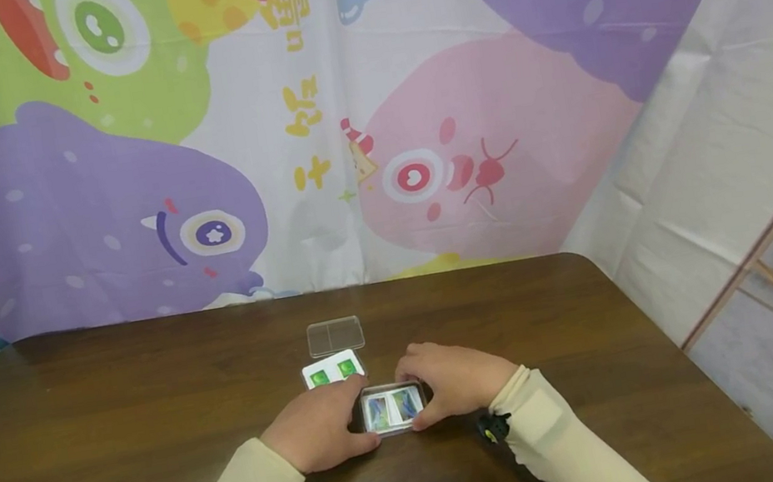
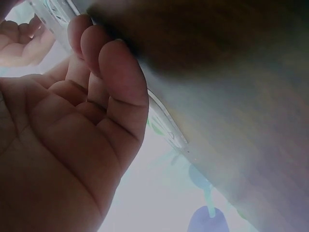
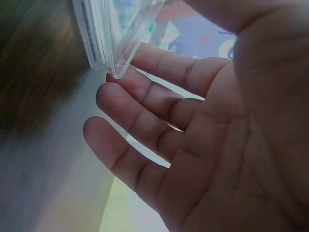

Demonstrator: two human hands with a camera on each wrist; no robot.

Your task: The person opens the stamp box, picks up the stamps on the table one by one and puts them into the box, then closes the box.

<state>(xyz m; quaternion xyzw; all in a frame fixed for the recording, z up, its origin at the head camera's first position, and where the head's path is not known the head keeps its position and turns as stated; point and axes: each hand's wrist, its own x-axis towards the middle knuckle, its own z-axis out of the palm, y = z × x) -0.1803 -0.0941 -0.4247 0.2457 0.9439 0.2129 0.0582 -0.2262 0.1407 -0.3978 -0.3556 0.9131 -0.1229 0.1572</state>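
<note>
A small clear plastic case (image 1: 394, 410) with picture cards inside lies between the two hands near the table's front. My left hand (image 1: 317, 427) grips its left end, thumb at the near corner and fingers at the far side. At the right end, my right hand (image 1: 459, 377) holds the case between thumb and index finger; the other fingers extend loosely in the right wrist view. There, the clear case (image 3: 116, 38) shows two layers standing at an angle, touching or nearly touching at one edge. Part of the case is hidden behind the left fingers (image 2: 123, 72).
Just beyond the left hand lies a white card with green pictures (image 1: 331, 370), partly covered by that hand. Behind it is an empty clear plastic lid or tray (image 1: 336, 336). The brown wooden table (image 1: 119, 418) ends at a cartoon-printed curtain (image 1: 325, 234).
</note>
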